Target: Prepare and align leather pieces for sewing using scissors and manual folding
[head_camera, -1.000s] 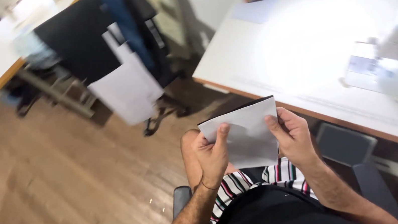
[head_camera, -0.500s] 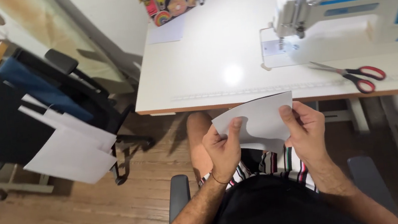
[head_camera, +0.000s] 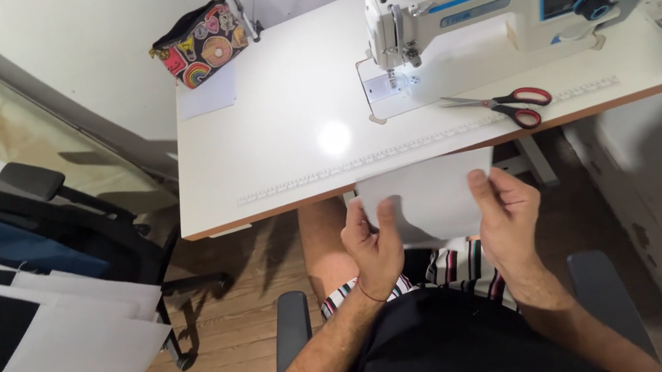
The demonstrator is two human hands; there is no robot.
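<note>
I hold a white piece of fabric (head_camera: 431, 195) in front of my lap, just below the near edge of the white sewing table (head_camera: 283, 141). My left hand (head_camera: 374, 246) pinches its left edge with the thumb on top. My right hand (head_camera: 506, 215) grips its right edge. The sheet's top edge reaches up to the table's wooden front edge. A white sewing machine (head_camera: 494, 2) with a blue panel stands on the table beyond it.
Red-handled scissors (head_camera: 506, 103) lie in front of the machine. A colourful pouch (head_camera: 200, 44) sits at the table's far left on a pale sheet. A black office chair (head_camera: 56, 211) draped with blue and white fabric pieces (head_camera: 77, 343) stands at my left on the wooden floor.
My view has swung from the left side of the room to the sewing table. Both hands kept hold of the white fabric and brought it up close under the table's front edge.
</note>
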